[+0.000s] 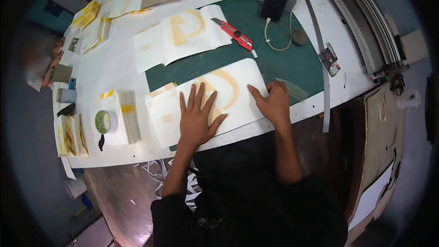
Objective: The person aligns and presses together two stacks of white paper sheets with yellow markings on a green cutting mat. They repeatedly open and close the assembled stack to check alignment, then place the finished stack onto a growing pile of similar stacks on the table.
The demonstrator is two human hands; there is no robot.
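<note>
White worktable (114, 71) with dark green gridded cutting mat (279, 59) as landmark. White translucent sheet with pale orange curved shape (215, 96) lies flat on mat's near edge. Left hand (197, 116) spread wide, palm flat, pressing sheet. Right hand (273, 103) loosely curled, fingers down on sheet's right edge, grasping nothing visible. Red utility knife (234, 33) on mat, beyond sheet. Second similar sheet (183, 36) at mat's far-left corner. Green tape roll (105, 121) left of mat, beside paper stack (128, 116).

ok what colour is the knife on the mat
Red, with a black slider; the knife shows best in the head view.
</note>
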